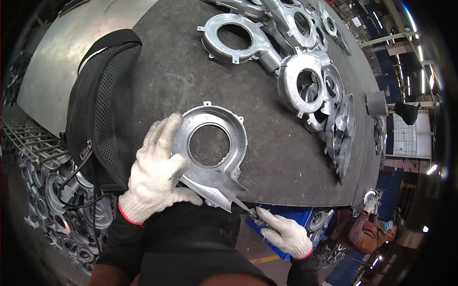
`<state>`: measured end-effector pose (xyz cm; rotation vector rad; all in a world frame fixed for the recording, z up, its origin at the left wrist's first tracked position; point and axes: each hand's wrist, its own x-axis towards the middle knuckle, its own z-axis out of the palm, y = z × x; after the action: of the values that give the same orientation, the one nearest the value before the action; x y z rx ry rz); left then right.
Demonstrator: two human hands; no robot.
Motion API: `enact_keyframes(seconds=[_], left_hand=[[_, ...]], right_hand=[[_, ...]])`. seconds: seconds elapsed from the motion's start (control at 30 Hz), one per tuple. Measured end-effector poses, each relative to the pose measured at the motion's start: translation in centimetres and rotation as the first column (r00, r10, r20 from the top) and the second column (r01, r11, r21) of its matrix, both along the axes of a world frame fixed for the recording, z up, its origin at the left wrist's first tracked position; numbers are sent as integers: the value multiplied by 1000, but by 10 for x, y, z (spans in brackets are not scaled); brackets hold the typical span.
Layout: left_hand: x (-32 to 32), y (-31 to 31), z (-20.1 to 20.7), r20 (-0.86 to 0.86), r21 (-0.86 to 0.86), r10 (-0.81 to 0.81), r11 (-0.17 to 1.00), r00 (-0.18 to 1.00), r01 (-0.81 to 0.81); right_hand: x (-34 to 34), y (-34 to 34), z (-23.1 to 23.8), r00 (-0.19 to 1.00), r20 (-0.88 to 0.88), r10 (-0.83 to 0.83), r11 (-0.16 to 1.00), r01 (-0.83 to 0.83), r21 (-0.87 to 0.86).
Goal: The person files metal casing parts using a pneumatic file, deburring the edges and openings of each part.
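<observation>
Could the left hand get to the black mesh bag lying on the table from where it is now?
Probably yes. The left hand rests on the metal housing at the near table edge, and the black mesh bag lies just to its left, with nothing between them on the table.

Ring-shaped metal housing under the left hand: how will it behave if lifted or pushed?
The metal housing looks like rigid cast metal, so probably stiff, not floppy. It lies flat on the dark worktop, so it should slide rather than roll. Its pointed spout overhangs the edge, so the left hand may meet a sharp rim.
</observation>
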<state>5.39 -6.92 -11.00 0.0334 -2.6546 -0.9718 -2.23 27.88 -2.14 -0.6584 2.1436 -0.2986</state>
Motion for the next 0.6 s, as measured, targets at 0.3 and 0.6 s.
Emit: enact_keyframes(seconds=[0.3, 0.6], left_hand=[[-1, 6, -8, -30, 72, -17, 997, 999, 19], [2, 28, -6, 17, 61, 87, 994, 996, -88]], right_hand=[[20, -40, 29, 979, 91, -184, 953, 155, 259], [45, -61, 42, 828, 186, -529, 844, 488, 224]])
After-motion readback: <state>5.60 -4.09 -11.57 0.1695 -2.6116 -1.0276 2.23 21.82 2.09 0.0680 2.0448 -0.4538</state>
